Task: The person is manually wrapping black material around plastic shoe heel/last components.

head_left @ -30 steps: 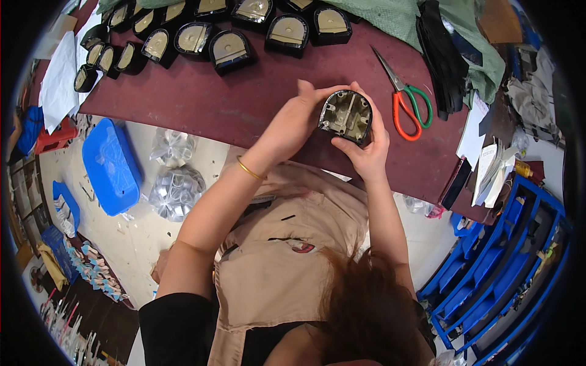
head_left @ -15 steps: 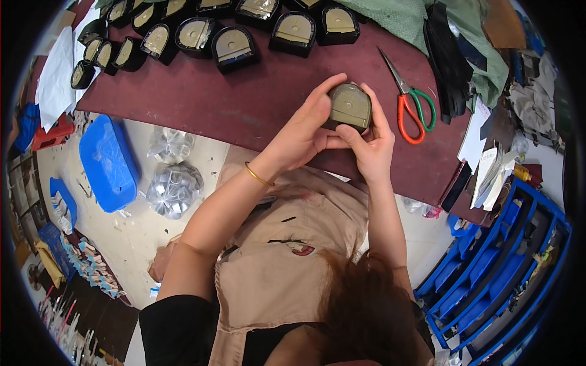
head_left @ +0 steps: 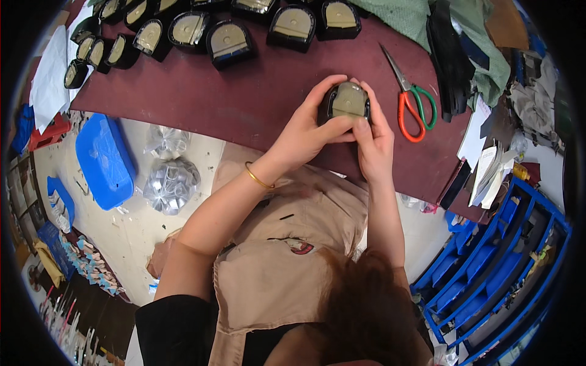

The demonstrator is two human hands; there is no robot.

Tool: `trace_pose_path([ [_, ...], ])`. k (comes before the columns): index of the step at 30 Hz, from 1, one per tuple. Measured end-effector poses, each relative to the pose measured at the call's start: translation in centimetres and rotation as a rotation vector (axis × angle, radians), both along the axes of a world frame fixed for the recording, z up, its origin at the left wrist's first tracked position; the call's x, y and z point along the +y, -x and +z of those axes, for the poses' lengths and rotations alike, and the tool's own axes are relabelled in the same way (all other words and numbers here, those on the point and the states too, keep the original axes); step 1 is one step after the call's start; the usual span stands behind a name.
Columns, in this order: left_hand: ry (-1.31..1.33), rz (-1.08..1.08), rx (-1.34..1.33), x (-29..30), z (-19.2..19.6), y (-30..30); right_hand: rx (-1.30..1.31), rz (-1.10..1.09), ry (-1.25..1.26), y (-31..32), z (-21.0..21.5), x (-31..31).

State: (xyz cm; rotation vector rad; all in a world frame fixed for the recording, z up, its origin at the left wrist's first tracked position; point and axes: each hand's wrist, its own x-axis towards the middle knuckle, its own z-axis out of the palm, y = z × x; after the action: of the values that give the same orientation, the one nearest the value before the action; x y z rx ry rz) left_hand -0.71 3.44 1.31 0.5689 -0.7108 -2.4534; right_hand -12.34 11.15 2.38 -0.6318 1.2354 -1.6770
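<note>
Above the near part of the maroon table, both hands hold a D-shaped shoe heel with an olive-grey face turned up and a shiny black side. My left hand is closed along its left side, thumb across the near edge. Closed on the right side is my right hand, its thumb meeting the left thumb at the near edge. The fingers hide much of the heel's sides. Just right of my right hand lie scissors with one red and one green handle, blades pointing away.
Several similar black heels stand along the table's far left edge. Black strips and green cloth lie at the far right. Below left are a blue bin and clear bags; a blue rack stands lower right.
The heel has turned and tilted in my hands, so more of its black side shows. My left thumb has come over onto its near edge. The scissors lie as before.
</note>
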Motion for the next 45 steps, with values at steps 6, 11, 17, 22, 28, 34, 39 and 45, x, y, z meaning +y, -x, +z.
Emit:
trace_pose_path([
  [6,0.233,0.044,-0.106,0.4,0.3,0.7,-0.243,-0.026,0.003,0.3,-0.1,0.1],
  [11,0.215,-0.011,-0.093,0.1,0.4,0.4,-0.046,0.019,-0.138,-0.5,0.7,0.2],
  [17,0.243,-0.032,-0.047,0.1,-0.2,0.3,-0.218,0.030,-0.041,1.3,1.6,0.0],
  [22,0.418,-0.050,-0.177,0.1,0.2,0.3,1.029,-0.113,-0.390,-0.2,1.7,-0.8],
  [28,0.375,-0.186,-0.183,-0.6,0.6,0.2,0.875,0.040,-0.426,2.0,2.8,-0.4],
  [34,0.399,-0.385,-0.176,-1.6,0.9,0.5,0.996,0.370,-0.513,4.4,5.1,-1.8],
  [39,0.328,-0.484,-0.160,-1.7,1.6,0.0,1.462,0.751,-0.348,5.7,5.9,-2.0],
  [45,0.496,-0.182,-0.251,-0.9,-0.1,0.5,0.843,0.168,-0.207,3.2,1.9,1.7],
])
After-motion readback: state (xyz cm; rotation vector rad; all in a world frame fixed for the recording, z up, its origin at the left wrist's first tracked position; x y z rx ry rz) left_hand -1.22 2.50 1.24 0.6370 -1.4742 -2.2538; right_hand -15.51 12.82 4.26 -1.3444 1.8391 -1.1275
